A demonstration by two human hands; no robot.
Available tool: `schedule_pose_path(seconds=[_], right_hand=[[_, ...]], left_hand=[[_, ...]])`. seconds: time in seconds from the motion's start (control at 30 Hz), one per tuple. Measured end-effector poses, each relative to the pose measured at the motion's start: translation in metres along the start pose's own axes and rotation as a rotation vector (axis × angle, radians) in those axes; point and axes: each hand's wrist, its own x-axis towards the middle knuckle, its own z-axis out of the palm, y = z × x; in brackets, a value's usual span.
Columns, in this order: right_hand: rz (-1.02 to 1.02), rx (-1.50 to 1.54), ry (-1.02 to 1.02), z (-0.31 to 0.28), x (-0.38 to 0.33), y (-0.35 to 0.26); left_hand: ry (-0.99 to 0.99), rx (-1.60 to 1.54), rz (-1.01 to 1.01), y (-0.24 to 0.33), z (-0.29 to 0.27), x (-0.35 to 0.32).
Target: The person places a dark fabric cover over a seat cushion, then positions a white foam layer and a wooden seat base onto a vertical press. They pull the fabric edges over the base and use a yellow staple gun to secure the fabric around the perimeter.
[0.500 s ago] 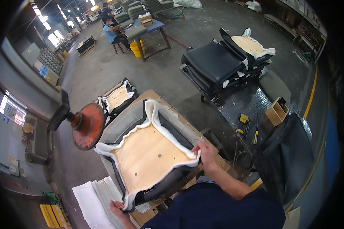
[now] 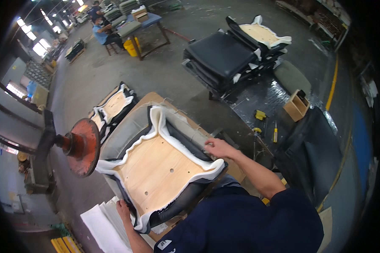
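A chair seat (image 2: 156,168) lies underside up in front of me, with a bare plywood panel, white padding round its edge and black upholstery folded up outside that. It rests on a grey padded surface (image 2: 114,147). My left hand (image 2: 123,211) is at the seat's near left side, its fingers closed against the black edge and partly hidden. Off the far right side, my right hand (image 2: 219,148) hovers by the grey pad's edge, fingers bent and apart, with nothing seen in them.
White sheets (image 2: 107,225) are stacked at the near left. An orange-red round disc (image 2: 85,147) stands left of the seat. More seats (image 2: 114,105) lie beyond. On the right, a dark table (image 2: 257,107) bears black seats (image 2: 219,55), a wooden box (image 2: 297,105) and a screwdriver (image 2: 275,133).
My right hand has let go of the seat's right corner and moved farther away along its side. My left hand has shifted from the near corner up the left side. The view has shifted too.
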Motion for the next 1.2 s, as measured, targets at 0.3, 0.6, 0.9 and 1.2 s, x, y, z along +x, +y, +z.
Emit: schedule_pose_path(seconds=[0.3, 0.6, 0.9, 1.2], right_hand=[[0.065, -0.290, 0.008, 0.017, -0.029, -0.051], [-0.005, -0.345, -0.064, 0.027, -0.027, -0.058], [-0.130, -0.069, 0.151, -0.004, -0.041, -0.098], [-0.123, 0.198, 0.359, -0.059, -0.038, -0.038]], left_hand=[[0.312, 0.578, 0.220, 0.050, 0.066, -0.053], [0.321, 0.542, -0.079, 0.082, 0.065, -0.064], [0.144, 0.214, -0.160, 0.057, 0.054, -0.051], [0.172, 0.265, 0.158, 0.109, 0.113, -0.057]])
